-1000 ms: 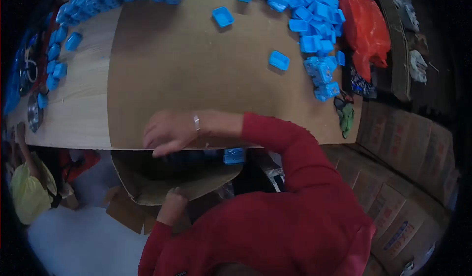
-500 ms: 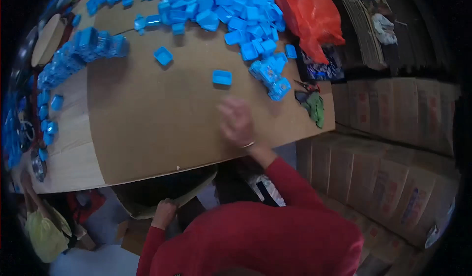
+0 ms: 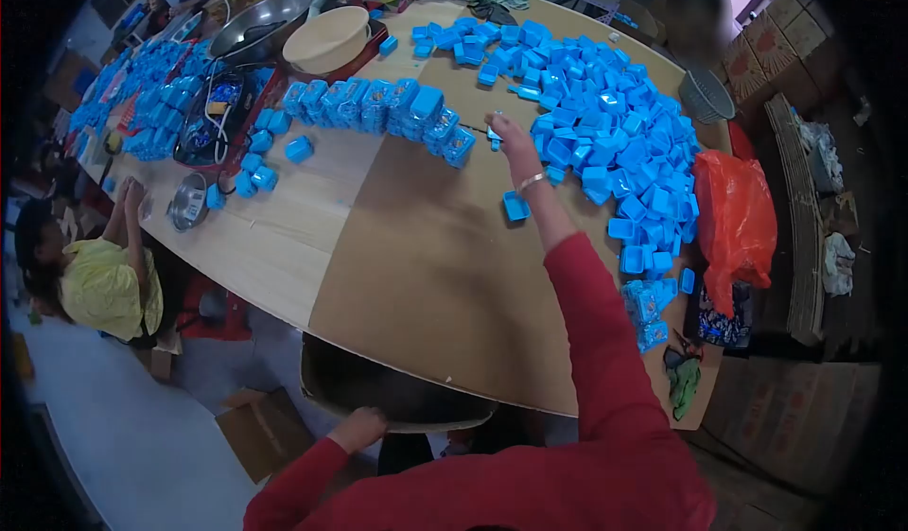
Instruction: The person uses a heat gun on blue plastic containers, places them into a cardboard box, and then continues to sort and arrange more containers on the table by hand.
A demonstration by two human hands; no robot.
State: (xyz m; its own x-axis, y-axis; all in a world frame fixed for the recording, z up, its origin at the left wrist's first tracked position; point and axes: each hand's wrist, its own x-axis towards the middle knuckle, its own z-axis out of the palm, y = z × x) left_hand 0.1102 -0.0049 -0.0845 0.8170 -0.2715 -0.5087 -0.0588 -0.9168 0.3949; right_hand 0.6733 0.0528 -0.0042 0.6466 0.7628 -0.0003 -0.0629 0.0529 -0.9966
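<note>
A: Right hand (image 3: 506, 134)?

B: Arm stretched far across the wooden worktop (image 3: 312, 219), fingers pinched on a small blue plastic piece (image 3: 494, 135) at the near edge of the big heap of blue plastic cases (image 3: 605, 124). Too small to tell its long axis or which way it points.

A: Left hand (image 3: 364, 427)?

B: Down at the worktop's near edge, fingers curled over the rim of the brown cardboard box (image 3: 397, 400) beneath it.

A: Anything close by?

B: One loose blue rectangular case (image 3: 515, 207) just beside the right forearm, long axis running roughly away from the person. A curved row of stacked blue cases (image 3: 378, 105) lies left of the hand.
</note>
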